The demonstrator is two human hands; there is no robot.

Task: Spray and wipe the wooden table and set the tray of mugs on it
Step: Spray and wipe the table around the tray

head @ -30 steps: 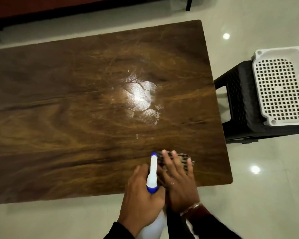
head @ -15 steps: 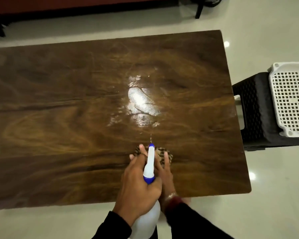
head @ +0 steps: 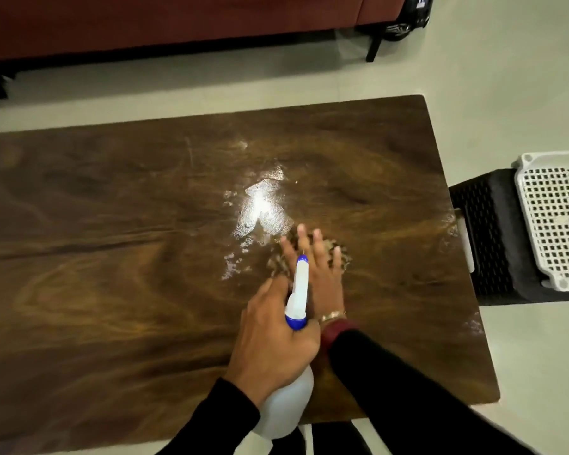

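The wooden table (head: 112, 257) fills most of the view, with a wet shiny patch (head: 263, 208) near its middle. My left hand (head: 273, 336) grips a white spray bottle (head: 286, 408) with a blue-tipped nozzle pointing away from me. My right hand (head: 316, 257) lies flat, fingers spread, pressing a patterned cloth (head: 340, 254) onto the table just right of the wet patch. The cloth is blurred and mostly hidden under the hand. A white perforated tray (head: 555, 218) lies on a black stool at the right edge; no mugs are visible.
The black plastic stool (head: 486, 238) stands close to the table's right end. A dark red sofa (head: 178, 24) runs along the far side, with a dark furniture leg (head: 373, 49) beside it. Pale tiled floor (head: 506, 77) surrounds the table.
My right hand has slid the cloth forward and to the right, up to the wet patch. The view has tilted up, and the left hand still holds the bottle.
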